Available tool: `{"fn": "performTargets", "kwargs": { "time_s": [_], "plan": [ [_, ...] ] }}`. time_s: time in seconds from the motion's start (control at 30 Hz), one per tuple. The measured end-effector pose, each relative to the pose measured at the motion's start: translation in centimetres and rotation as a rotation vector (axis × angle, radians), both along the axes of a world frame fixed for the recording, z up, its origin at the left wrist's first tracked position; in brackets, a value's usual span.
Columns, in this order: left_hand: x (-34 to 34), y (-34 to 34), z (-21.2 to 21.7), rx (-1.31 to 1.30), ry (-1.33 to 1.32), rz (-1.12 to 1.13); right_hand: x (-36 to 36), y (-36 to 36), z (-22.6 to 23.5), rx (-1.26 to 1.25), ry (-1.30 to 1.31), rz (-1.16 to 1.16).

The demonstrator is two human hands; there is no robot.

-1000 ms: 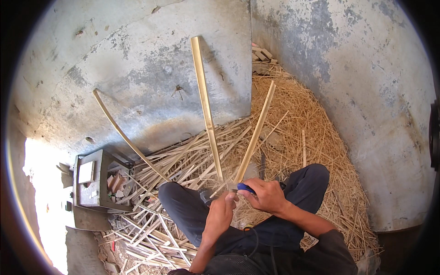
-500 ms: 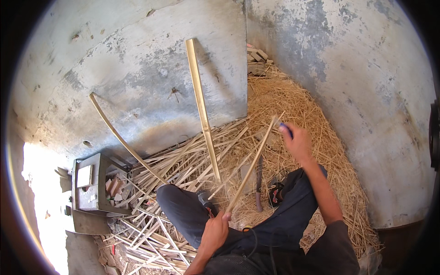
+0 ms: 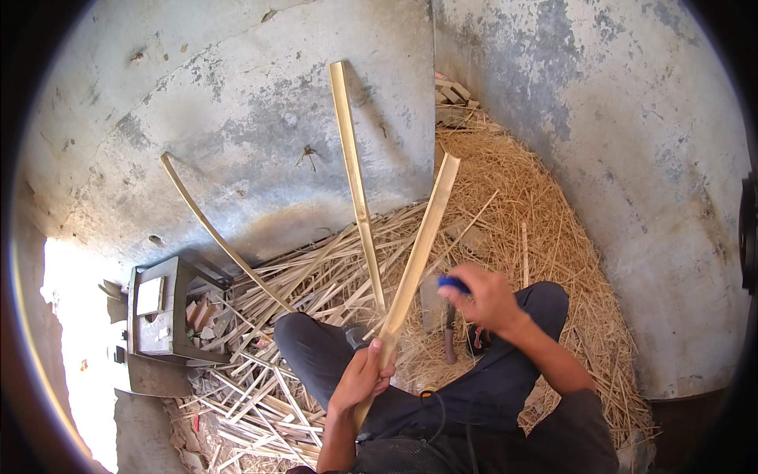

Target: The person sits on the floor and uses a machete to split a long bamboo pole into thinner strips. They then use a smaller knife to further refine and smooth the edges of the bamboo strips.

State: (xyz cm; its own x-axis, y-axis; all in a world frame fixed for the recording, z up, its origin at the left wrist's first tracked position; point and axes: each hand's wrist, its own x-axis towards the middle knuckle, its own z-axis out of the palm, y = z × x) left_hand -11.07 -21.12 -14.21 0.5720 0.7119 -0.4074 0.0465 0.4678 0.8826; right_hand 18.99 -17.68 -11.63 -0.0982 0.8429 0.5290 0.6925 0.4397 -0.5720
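A split bamboo strip point(image 3: 426, 229) slants up and away from my lap, its broad, hollowed inner face turned up. My left hand point(image 3: 364, 378) is closed round its lower part, and the near end reaches past the hand over my lap. My right hand point(image 3: 493, 304) grips a small blue-handled tool point(image 3: 454, 284) to the right of the strip, apart from it. The tool's working end is too blurred to make out. On the ground between my legs lies another tool with a brownish handle point(image 3: 450, 347).
A long bamboo strip point(image 3: 354, 166) and a thinner, curved one point(image 3: 209, 225) lean on the worn wall point(image 3: 237, 95). Thin strips point(image 3: 260, 419) cover the floor at left beside a grey box-like stand point(image 3: 162, 316) holding broken pieces. Shavings point(image 3: 537, 213) are heaped at right; bricks point(image 3: 454, 91) lie behind.
The bamboo strip has turned from its narrow edge to its broad face and now extends behind my left hand. My right hand with the tool has come nearer, away from the strip's far end.
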Motion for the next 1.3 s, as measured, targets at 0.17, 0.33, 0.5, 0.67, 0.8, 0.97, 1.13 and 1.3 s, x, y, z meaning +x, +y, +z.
{"fn": "performTargets", "kwargs": {
  "time_s": [0.17,0.33,0.5,0.67,0.8,0.97,1.13,1.3],
  "plan": [
    [2.1,0.3,1.1,0.03,-0.035,0.054,-3.7,-2.5,-0.8,-0.042,-0.155,0.088],
    [3.4,0.0,1.6,0.159,0.079,0.114,-4.7,-3.0,-0.8,-0.017,-0.15,0.068],
    [3.9,-0.4,2.0,0.212,0.183,0.193,-4.3,-2.6,0.0,-0.004,-0.171,0.04],
    [3.9,-0.4,2.2,0.219,0.234,0.193,-3.9,-2.1,0.3,0.046,-0.191,0.015],
    [3.8,-0.4,2.7,0.274,0.273,0.183,-3.7,-1.6,0.6,0.062,-0.193,-0.004],
    [3.7,-0.4,2.8,0.273,0.305,0.198,-3.7,-1.1,0.8,0.098,-0.188,-0.012],
    [3.5,-0.5,3.1,0.294,0.345,0.19,-3.4,-0.7,0.9,0.111,-0.217,-0.025],
    [3.2,-0.4,2.9,0.377,0.391,0.183,-3.4,-0.4,1.2,0.134,-0.205,-0.016]
  ]
}}
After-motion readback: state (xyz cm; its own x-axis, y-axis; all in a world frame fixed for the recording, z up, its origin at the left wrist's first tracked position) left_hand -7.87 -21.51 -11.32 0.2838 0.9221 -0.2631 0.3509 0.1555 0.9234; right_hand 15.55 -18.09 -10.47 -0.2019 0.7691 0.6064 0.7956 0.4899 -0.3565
